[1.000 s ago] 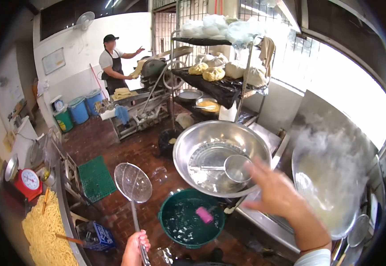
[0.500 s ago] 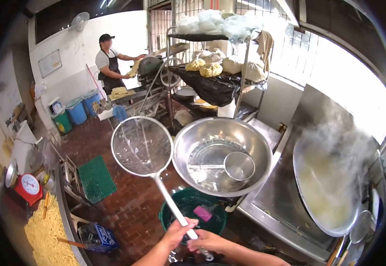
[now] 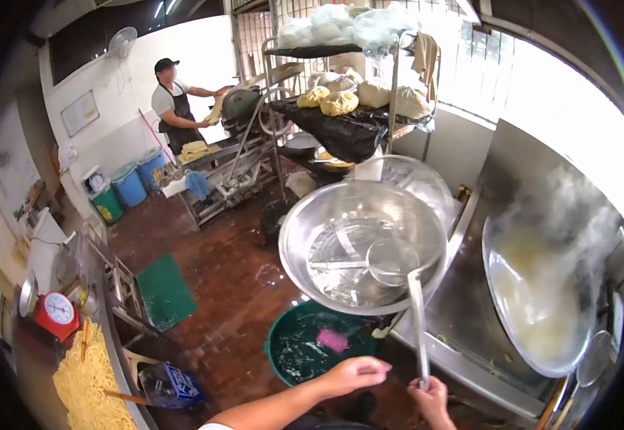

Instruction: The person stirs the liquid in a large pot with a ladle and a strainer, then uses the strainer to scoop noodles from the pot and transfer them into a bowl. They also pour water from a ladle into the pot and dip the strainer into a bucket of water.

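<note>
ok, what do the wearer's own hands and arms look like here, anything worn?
Both are bare: no gloves, rings or watch visible. The left hand shows with a long bare forearm ending in a white sleeve edge at the bottom of the frame. The right hand shows only to the wrist, no sleeve in view.

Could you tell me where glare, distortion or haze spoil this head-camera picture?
Head view: fisheye bending with dark vignetted corners; the window at right is blown out white; steam veils the wok; the skimmer held by the right hand looks smeared.
</note>
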The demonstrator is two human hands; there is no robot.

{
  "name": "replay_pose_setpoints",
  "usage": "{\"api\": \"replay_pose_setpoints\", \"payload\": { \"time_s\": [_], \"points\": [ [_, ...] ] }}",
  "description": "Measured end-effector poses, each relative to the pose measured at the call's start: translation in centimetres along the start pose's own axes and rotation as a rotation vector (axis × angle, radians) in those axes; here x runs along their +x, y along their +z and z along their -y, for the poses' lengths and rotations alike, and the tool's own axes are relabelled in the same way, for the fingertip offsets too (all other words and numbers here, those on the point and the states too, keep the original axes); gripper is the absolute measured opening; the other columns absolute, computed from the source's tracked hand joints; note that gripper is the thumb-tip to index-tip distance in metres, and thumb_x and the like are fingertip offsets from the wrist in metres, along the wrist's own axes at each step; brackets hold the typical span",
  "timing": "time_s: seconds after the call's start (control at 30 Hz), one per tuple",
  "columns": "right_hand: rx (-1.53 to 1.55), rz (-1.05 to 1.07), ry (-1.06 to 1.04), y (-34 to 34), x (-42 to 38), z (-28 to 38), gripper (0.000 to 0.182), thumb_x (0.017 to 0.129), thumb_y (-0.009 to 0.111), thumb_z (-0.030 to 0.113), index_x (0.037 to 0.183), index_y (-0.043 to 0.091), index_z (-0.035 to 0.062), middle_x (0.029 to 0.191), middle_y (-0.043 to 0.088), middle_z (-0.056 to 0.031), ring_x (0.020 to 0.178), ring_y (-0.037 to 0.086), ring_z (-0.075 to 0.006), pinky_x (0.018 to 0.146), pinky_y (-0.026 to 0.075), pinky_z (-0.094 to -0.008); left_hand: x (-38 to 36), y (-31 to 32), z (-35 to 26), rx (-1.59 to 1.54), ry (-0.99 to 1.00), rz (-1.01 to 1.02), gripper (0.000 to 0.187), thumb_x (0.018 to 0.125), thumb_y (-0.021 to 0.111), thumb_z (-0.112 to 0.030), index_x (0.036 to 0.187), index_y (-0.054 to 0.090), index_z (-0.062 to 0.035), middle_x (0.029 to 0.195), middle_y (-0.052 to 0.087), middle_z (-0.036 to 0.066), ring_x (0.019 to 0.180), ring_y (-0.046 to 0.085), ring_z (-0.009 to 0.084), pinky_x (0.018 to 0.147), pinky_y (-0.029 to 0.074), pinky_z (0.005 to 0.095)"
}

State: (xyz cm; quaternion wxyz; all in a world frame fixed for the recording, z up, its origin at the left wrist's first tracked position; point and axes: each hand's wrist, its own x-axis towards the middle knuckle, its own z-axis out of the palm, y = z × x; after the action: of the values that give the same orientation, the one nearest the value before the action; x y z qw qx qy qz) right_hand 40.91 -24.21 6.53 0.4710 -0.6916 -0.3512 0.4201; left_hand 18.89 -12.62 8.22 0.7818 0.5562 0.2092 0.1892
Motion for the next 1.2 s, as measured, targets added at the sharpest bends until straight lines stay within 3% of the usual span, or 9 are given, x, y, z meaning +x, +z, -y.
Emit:
{"api": "replay_pose_setpoints", "payload": {
  "time_s": [0.1,0.23,0.3,0.33,0.43,0.5,0.53,1.07,1.2],
  "points": [
    [0.018,-0.189,-0.103,-2.6,1.1,-3.3,0.006,0.071,0.062,0.006,0.076,0.059,0.0048,0.061,0.054,0.0027,0.050,0.045,-0.0056,0.046,0.039,-0.0215,1.5,6.4,-10.3,-0.755,0.307,0.368,0.042,0.095,0.038,-0.038,0.108,0.056,-0.0021,0.141,0.031,0.022,0.128,0.035,0.0275,0.106,0.024,0.0411],
    [0.073,-0.307,0.017,-6.0,2.2,-7.6,0.010,0.073,0.058,-0.002,0.079,0.056,0.0057,0.062,0.050,0.0012,0.048,0.044,-0.0072,0.044,0.035,-0.0230,0.1,13.5,-20.6,-1.094,0.389,1.024,0.044,0.097,0.030,-0.036,0.105,0.053,0.0000,0.140,0.031,0.015,0.132,0.027,0.0241,0.107,0.021,0.0381],
    [0.233,-0.327,-0.094,-7.0,3.2,-8.7,0.008,0.076,0.056,-0.002,0.078,0.055,0.0063,0.061,0.049,0.0015,0.046,0.043,-0.0071,0.041,0.035,-0.0226,0.0,16.1,-23.7,-1.034,0.490,0.787,0.045,0.095,0.038,-0.035,0.094,0.059,0.0049,0.096,0.057,0.017,0.087,0.058,0.0228,0.074,0.049,0.0309],
    [0.496,-0.360,-0.041,-6.1,1.9,-5.0,0.006,0.077,0.056,0.001,0.077,0.054,0.0065,0.060,0.048,0.0022,0.044,0.041,-0.0057,0.040,0.033,-0.0210,0.6,16.1,-23.5,-1.033,0.470,0.760,0.045,0.095,0.038,-0.035,0.094,0.059,0.0049,0.096,0.057,0.017,0.087,0.058,0.0228,0.074,0.049,0.0309],
    [0.205,-0.417,-0.002,-6.0,0.9,-2.3,0.006,0.077,0.056,0.001,0.078,0.053,0.0064,0.059,0.047,0.0026,0.040,0.039,-0.0053,0.035,0.031,-0.0209,3.0,17.6,-22.2,-0.930,0.556,1.098,0.064,0.097,0.025,-0.042,0.107,0.053,0.0151,0.119,0.046,0.027,0.112,0.047,0.0314,0.095,0.039,0.0362],
    [0.211,-0.426,-0.043,-7.1,2.0,-5.5,0.007,0.076,0.056,0.001,0.078,0.052,0.0066,0.058,0.046,0.0027,0.039,0.038,-0.0054,0.035,0.030,-0.0211,3.4,21.5,-21.1,-1.341,0.873,1.107,0.059,0.097,0.027,-0.038,0.110,0.051,0.0141,0.112,0.051,0.026,0.112,0.047,0.0322,0.094,0.040,0.0378],
    [0.209,-0.427,-0.092,-7.7,2.4,-6.7,0.007,0.076,0.056,0.001,0.078,0.052,0.0067,0.057,0.046,0.0027,0.037,0.037,-0.0055,0.034,0.029,-0.0212,2.7,24.2,-20.0,-1.706,0.829,0.979,0.058,0.097,0.027,-0.036,0.113,0.050,0.0141,0.110,0.052,0.027,0.114,0.046,0.0332,0.096,0.037,0.0409],
    [0.218,-0.371,0.022,-6.4,1.7,-3.9,0.008,0.077,0.057,0.003,0.081,0.051,0.0061,0.058,0.047,0.0017,0.036,0.039,-0.0071,0.031,0.033,-0.0217,4.4,26.4,-20.4,-1.635,1.298,0.709,0.057,0.097,0.027,-0.037,0.114,0.049,0.0134,0.110,0.053,0.027,0.116,0.044,0.0340,0.099,0.033,0.0427],
    [0.213,-0.367,0.020,-6.1,1.5,-3.9,0.008,0.077,0.057,0.003,0.081,0.051,0.0062,0.058,0.046,0.0019,0.036,0.039,-0.0068,0.031,0.033,-0.0217,2.9,18.3,-22.1,-1.132,0.673,1.115,0.058,0.096,0.028,-0.039,0.115,0.048,0.0125,0.112,0.051,0.029,0.119,0.041,0.0344,0.101,0.029,0.0425]
  ]
}}
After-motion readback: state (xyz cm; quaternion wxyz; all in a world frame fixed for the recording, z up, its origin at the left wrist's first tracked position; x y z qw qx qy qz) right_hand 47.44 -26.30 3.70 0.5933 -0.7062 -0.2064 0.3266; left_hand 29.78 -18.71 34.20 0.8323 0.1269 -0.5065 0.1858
